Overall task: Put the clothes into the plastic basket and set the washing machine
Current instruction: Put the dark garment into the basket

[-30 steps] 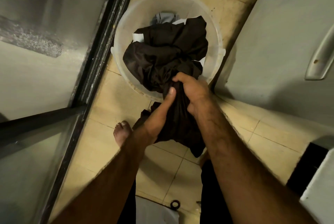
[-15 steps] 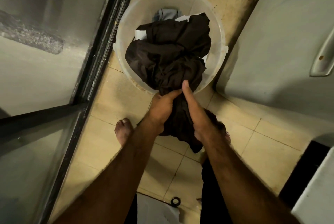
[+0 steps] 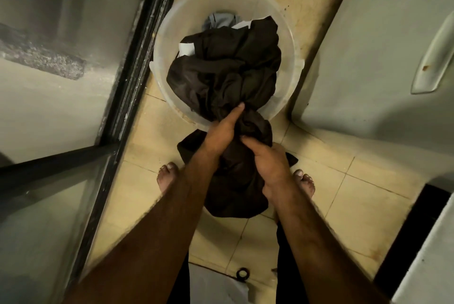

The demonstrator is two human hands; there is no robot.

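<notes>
A round translucent plastic basket (image 3: 290, 41) stands on the tiled floor ahead of me. A big dark brown garment (image 3: 226, 75) fills it and spills over the near rim, hanging down towards my feet. Grey and white clothes (image 3: 221, 22) peek out behind it. My left hand (image 3: 221, 131) grips the bunched cloth at the basket's near rim, its thumb lying forward along the fabric. My right hand (image 3: 267, 161) grips the hanging part of the same garment just below and to the right.
A dark-framed glass door (image 3: 127, 77) runs along the left. A white appliance with a handle (image 3: 434, 53) stands at the right. My bare feet (image 3: 167, 178) are on beige tiles, and a small black ring (image 3: 242, 273) lies on the floor near me.
My right hand has slid down from the basket's rim to a lower hold on the hanging cloth. My left hand has moved up to the rim and taken hold there.
</notes>
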